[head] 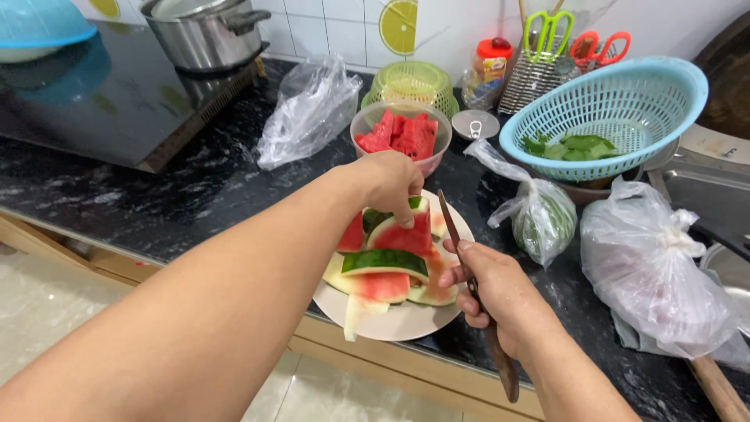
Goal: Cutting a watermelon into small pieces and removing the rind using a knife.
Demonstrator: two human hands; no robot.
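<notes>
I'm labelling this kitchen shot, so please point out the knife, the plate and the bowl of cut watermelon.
knife (451, 223), head view, on the blade above the right hand.
plate (406, 322), head view, on the bare front rim.
bowl of cut watermelon (363, 119), head view, on the left wall of the clear bowl.

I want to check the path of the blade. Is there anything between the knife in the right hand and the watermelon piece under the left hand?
Nothing visible: the knife blade stands beside the watermelon piece.
</notes>
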